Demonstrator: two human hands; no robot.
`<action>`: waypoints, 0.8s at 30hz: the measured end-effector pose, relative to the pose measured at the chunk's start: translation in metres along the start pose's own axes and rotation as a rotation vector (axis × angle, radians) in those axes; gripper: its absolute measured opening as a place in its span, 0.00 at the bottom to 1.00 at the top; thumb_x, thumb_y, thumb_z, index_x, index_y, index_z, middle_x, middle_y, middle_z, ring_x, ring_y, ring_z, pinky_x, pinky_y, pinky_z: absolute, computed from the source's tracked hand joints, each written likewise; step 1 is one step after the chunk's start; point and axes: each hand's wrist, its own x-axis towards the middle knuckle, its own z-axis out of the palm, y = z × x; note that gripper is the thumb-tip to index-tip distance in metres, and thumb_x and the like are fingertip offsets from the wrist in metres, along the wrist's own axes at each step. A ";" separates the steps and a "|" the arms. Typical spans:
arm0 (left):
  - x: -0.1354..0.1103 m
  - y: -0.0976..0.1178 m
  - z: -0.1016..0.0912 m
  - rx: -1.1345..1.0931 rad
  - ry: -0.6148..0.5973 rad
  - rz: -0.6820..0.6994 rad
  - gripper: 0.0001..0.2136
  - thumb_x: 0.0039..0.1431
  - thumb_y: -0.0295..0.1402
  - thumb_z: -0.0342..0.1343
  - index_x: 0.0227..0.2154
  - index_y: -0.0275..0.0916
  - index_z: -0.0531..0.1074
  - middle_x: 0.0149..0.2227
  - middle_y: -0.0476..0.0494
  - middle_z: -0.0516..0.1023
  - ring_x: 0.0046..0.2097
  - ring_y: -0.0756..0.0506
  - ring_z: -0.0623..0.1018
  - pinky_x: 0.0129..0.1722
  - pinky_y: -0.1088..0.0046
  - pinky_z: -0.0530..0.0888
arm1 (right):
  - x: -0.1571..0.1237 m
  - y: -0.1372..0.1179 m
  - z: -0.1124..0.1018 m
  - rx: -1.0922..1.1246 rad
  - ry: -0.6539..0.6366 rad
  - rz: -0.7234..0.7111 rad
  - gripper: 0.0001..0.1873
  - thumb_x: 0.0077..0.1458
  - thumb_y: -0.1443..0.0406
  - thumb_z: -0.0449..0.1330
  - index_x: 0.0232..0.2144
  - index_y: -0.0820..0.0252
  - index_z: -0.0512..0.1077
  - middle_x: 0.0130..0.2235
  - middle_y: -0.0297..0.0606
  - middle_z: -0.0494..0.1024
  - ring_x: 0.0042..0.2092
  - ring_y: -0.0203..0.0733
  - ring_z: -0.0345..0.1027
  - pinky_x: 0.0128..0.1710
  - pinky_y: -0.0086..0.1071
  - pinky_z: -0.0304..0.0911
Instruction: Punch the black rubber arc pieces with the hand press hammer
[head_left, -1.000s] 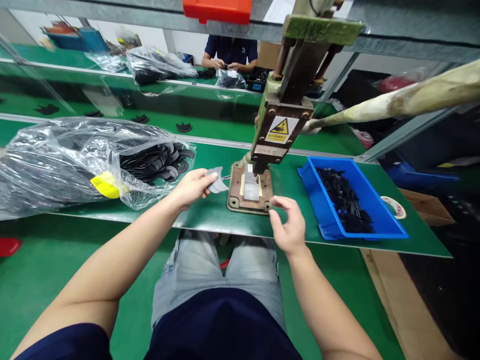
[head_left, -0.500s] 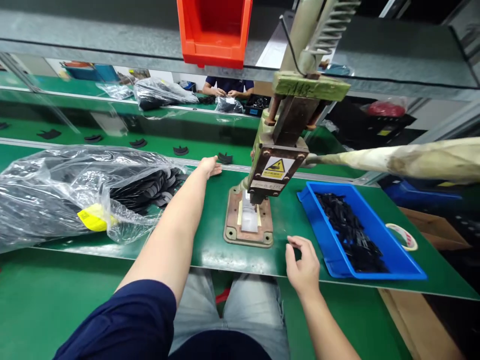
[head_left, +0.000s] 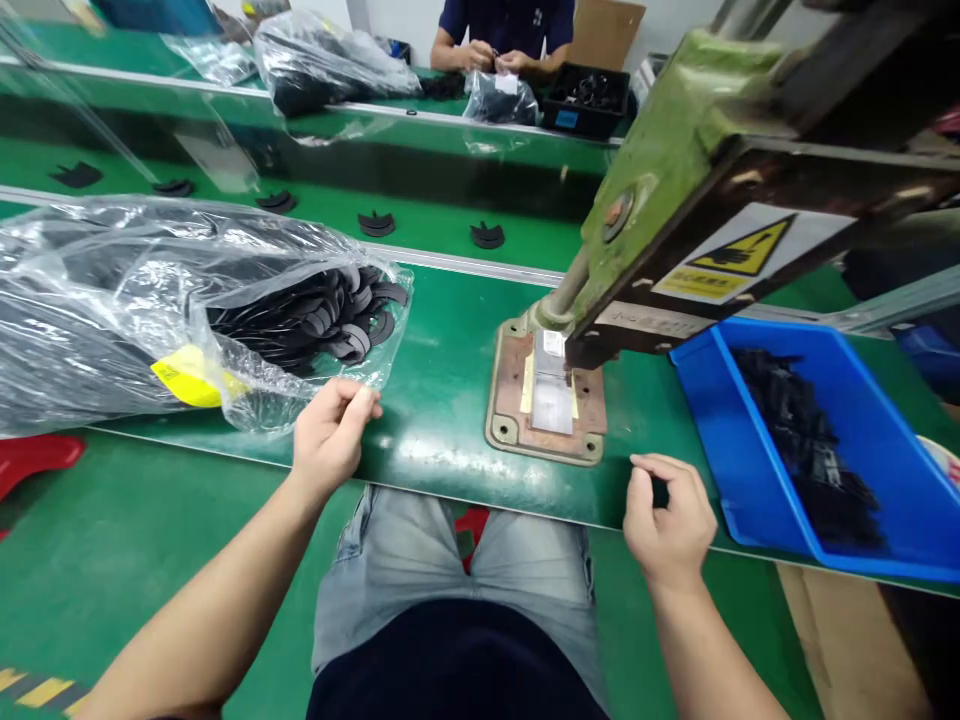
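My left hand (head_left: 334, 432) is above the front of the green bench, fingers curled in and thumb pressed against them. What they hold, if anything, is hidden. Just beyond it is the open mouth of a clear plastic bag (head_left: 150, 270), spilling black curved pieces (head_left: 349, 320). Over the bench edge on the right, my right hand (head_left: 671, 515) has its thumb and forefinger brought together in a loop, with nothing visible between them. Between the hands stands a green press (head_left: 645, 170); a pale metal plate (head_left: 553, 405) lies on its base.
Right of the press, a blue bin (head_left: 765, 440) holds dark parts. Several black curved pieces (head_left: 487, 235) lie spaced along the green strip behind the bench (head_left: 442, 330). Across from me, a person's hands (head_left: 495, 58) work near a black box (head_left: 585, 100).
My left hand has come back from the green strip, where it was open beside a black piece, to the bag's front, fingers now curled. The camera has tilted down; my right hand keeps its loop.
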 end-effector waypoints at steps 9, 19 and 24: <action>-0.021 -0.019 -0.003 -0.025 -0.080 0.154 0.13 0.73 0.35 0.58 0.30 0.41 0.75 0.27 0.46 0.77 0.31 0.47 0.77 0.34 0.69 0.74 | 0.002 -0.004 -0.003 -0.043 0.011 0.016 0.06 0.62 0.68 0.63 0.42 0.58 0.77 0.42 0.41 0.83 0.46 0.43 0.79 0.48 0.40 0.74; -0.025 -0.016 -0.003 0.008 -0.126 0.176 0.11 0.72 0.33 0.57 0.31 0.42 0.75 0.27 0.46 0.77 0.30 0.46 0.77 0.32 0.67 0.73 | 0.000 -0.003 -0.002 -0.052 0.002 0.056 0.05 0.62 0.66 0.64 0.41 0.58 0.77 0.41 0.42 0.83 0.45 0.45 0.79 0.48 0.43 0.74; -0.028 -0.017 -0.006 0.035 -0.147 0.160 0.09 0.71 0.33 0.57 0.32 0.43 0.76 0.28 0.45 0.78 0.30 0.45 0.78 0.32 0.65 0.74 | -0.001 -0.005 -0.004 -0.078 -0.038 0.068 0.05 0.63 0.65 0.63 0.41 0.57 0.77 0.40 0.42 0.83 0.44 0.45 0.79 0.47 0.43 0.74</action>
